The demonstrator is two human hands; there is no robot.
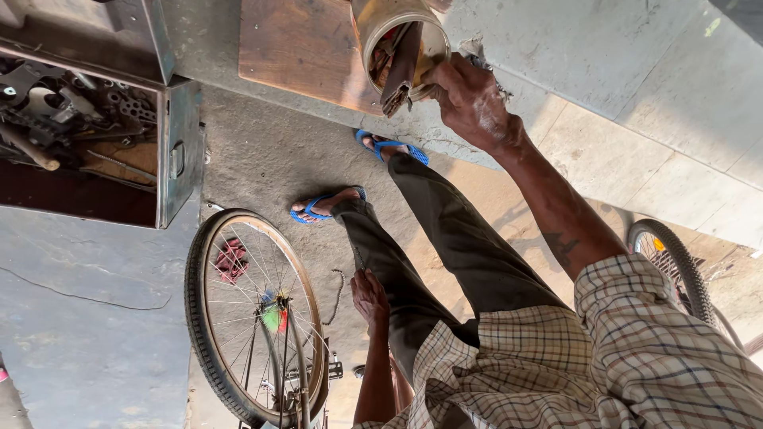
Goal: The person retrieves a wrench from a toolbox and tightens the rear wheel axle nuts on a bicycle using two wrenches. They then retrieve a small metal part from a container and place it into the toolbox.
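Observation:
My right hand [470, 97] reaches forward and grips the rim of a yellowish tin can [389, 22] that stands on a wooden board [298, 49]. A dark brown flat tool [401, 73] sticks out of the can right beside my fingers. A bit of grey rag shows behind that hand. Resting on my left trouser leg near the knee, my left hand [369, 298] holds nothing and its fingers lie loose. My feet in blue flip-flops [322, 208] are on the concrete ground.
An open metal toolbox [87, 135] full of tools and parts stands at the left. A bicycle wheel [254, 318] with coloured spoke beads stands by my left leg, a short chain [339, 295] beside it. Another tyre [675, 266] is at the right.

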